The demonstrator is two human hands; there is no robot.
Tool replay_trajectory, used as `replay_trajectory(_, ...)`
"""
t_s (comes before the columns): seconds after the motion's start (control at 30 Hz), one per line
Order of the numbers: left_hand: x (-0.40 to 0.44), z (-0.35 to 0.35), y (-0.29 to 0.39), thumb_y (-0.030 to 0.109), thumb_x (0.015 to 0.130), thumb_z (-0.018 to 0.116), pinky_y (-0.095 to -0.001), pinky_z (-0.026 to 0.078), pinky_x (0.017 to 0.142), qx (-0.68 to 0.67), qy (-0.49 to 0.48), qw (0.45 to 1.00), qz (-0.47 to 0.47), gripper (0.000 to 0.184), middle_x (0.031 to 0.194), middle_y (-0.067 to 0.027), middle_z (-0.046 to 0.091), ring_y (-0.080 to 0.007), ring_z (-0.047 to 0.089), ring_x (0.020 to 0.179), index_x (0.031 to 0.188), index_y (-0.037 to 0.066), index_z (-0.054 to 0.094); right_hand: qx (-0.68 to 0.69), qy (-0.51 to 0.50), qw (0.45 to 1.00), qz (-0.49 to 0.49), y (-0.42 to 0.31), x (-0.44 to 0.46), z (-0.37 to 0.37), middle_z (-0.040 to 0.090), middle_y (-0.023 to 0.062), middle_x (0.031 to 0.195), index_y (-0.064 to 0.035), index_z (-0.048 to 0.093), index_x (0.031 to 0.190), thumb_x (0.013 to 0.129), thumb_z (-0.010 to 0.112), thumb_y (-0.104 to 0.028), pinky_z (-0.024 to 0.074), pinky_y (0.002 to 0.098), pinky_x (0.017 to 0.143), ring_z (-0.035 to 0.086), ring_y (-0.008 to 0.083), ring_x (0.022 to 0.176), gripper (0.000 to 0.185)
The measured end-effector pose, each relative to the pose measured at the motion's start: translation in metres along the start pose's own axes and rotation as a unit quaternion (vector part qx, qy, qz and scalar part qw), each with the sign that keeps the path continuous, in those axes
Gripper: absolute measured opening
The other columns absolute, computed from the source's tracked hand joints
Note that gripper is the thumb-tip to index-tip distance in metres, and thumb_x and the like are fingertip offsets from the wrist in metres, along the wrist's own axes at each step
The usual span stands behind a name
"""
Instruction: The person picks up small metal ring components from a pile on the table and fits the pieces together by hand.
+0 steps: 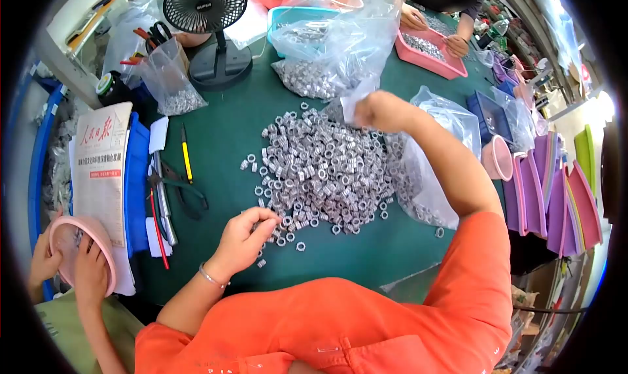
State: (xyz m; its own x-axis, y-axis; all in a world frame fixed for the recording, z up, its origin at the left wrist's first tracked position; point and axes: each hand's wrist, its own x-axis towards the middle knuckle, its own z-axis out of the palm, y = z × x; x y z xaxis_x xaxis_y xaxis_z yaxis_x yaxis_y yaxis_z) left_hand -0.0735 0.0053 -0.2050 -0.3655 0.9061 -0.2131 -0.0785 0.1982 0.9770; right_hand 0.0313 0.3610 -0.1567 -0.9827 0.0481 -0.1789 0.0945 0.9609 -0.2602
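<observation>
A heap of small grey metal rings (pixel 327 168) is spread over the green table. At its near left edge is my left hand (pixel 245 240), its thumb and fingers pinched together beside some loose rings; whatever is in the pinch is hidden. My right hand (pixel 383 110), slightly blurred, is closed above the far edge of the heap. A white slip (pixel 358 101) shows against its fingers, but I cannot tell whether they grip it. Right of the heap, under my right forearm, lies a clear plastic bag (pixel 425 184) with more rings in it.
A black fan (pixel 221 57) stands at the back left near a bag of parts (pixel 180 102). Pliers (pixel 180 187) and a yellow pen (pixel 186 155) lie left. One person holds a pink bowl (pixel 108 263); another works at a pink tray (pixel 432 63). A blue bin (pixel 487 116) is right.
</observation>
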Motion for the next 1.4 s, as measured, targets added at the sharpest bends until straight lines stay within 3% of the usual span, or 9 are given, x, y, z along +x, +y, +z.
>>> replay_trajectory(0.1, 0.003, -0.001, 0.003, 0.012, 0.085, 0.052, -0.0176, 0.039, 0.053, -0.008, 0.033, 0.999, -0.031, 0.013, 0.067, 0.0025, 0.052, -0.0028, 0.046, 0.059, 0.087, 0.001, 0.059, 0.17, -0.212, 0.962, -0.012, -0.017, -0.003, -0.036, 0.063, 0.0073, 0.072, -0.0025, 0.064, 0.082, 0.078, 0.061, -0.023, 0.048, 0.0305, 0.062, 0.06, 0.016, 0.066, 0.021)
replay_trajectory(0.33, 0.021, 0.006, 0.005, 0.011, 0.085, 0.053, -0.0162, 0.034, 0.05, -0.026, 0.017, 0.999, -0.038, 0.012, 0.065, 0.0046, 0.051, -0.0009, 0.041, 0.055, 0.087, 0.001, 0.059, -0.008, 0.458, 0.827, 0.326, 0.112, 0.051, -0.062, 0.058, 0.009, 0.079, 0.0015, 0.057, 0.087, 0.068, 0.071, -0.03, 0.0458, 0.0303, 0.07, 0.057, 0.0183, 0.076, 0.04)
replay_trajectory(0.5, 0.025, 0.006, 0.015, 0.012, 0.085, 0.052, -0.0165, 0.034, 0.049, -0.018, 0.021, 0.999, -0.042, 0.013, 0.066, 0.0042, 0.051, -0.0015, 0.041, 0.055, 0.088, 0.001, 0.059, 0.27, 0.41, 0.836, 0.243, 0.122, 0.074, -0.063, 0.047, 0.0224, 0.119, 0.0072, 0.044, 0.115, 0.056, 0.074, -0.049, 0.0349, 0.0333, 0.093, 0.045, 0.0296, 0.112, 0.088)
replay_trajectory(0.73, 0.034, 0.008, 0.017, 0.012, 0.086, 0.052, -0.0162, 0.033, 0.049, -0.025, 0.022, 0.999, -0.038, 0.013, 0.065, 0.0044, 0.049, -0.0012, 0.041, 0.056, 0.089, 0.001, 0.058, 0.247, 0.557, 0.724, 0.323, 0.189, 0.078, -0.086, 0.062, 0.012, 0.079, 0.0022, 0.06, 0.092, 0.074, 0.057, -0.025, 0.0448, 0.0332, 0.062, 0.058, 0.0232, 0.068, 0.033)
replay_trajectory(0.83, 0.031, 0.006, 0.02, 0.012, 0.086, 0.051, -0.0158, 0.033, 0.049, -0.032, 0.026, 0.998, -0.037, 0.013, 0.064, 0.0043, 0.05, -0.0011, 0.04, 0.055, 0.089, 0.001, 0.058, 0.505, 0.64, 0.523, 0.247, 0.187, 0.047, -0.1, 0.053, 0.0058, 0.077, -0.0009, 0.05, 0.081, 0.076, 0.055, -0.011, 0.0464, 0.03, 0.057, 0.052, 0.0166, 0.065, 0.012)
replay_trajectory(1.03, 0.027, 0.0, 0.016, 0.012, 0.086, 0.052, -0.0162, 0.032, 0.048, -0.05, 0.036, 0.998, -0.023, 0.013, 0.064, 0.0046, 0.049, -0.0011, 0.039, 0.054, 0.088, 0.001, 0.057, 0.372, 0.653, 0.609, 0.253, 0.166, -0.008, -0.098, 0.059, 0.0137, 0.087, 0.0034, 0.058, 0.091, 0.073, 0.054, -0.016, 0.0451, 0.028, 0.059, 0.056, 0.0213, 0.072, 0.026)
replay_trajectory(1.1, 0.029, 0.002, 0.014, 0.011, 0.086, 0.052, -0.0162, 0.031, 0.047, -0.056, 0.026, 0.998, -0.024, 0.013, 0.064, 0.0048, 0.048, -0.0009, 0.038, 0.054, 0.088, 0.001, 0.057, 0.077, 0.538, 0.807, 0.233, 0.177, -0.016, -0.097, 0.049, 0.0112, 0.115, -0.017, 0.043, 0.12, 0.067, 0.065, -0.007, 0.0435, 0.0333, 0.082, 0.051, 0.0245, 0.1, 0.058)
replay_trajectory(1.23, 0.032, 0.008, 0.016, 0.011, 0.085, 0.052, -0.0161, 0.03, 0.047, -0.04, 0.002, 0.999, -0.022, 0.012, 0.063, 0.0054, 0.047, -0.0004, 0.037, 0.053, 0.089, 0.001, 0.058, -0.382, 0.401, 0.823, 0.126, 0.126, -0.009, -0.112, 0.049, 0.0113, 0.118, -0.0106, 0.05, 0.112, 0.055, 0.076, -0.027, 0.0358, 0.035, 0.09, 0.046, 0.0314, 0.107, 0.065)
replay_trajectory(1.4, 0.029, 0.012, 0.017, 0.009, 0.086, 0.051, -0.0154, 0.028, 0.044, -0.074, 0.014, 0.996, -0.047, 0.011, 0.061, 0.0027, 0.046, -0.0017, 0.036, 0.05, 0.089, -0.001, 0.055, -0.326, 0.191, 0.913, 0.154, 0.102, 0.025, -0.103, 0.057, 0.0103, 0.101, -0.0169, 0.045, 0.115, 0.052, 0.079, -0.024, 0.0426, 0.0425, 0.077, 0.054, 0.0286, 0.097, 0.071)
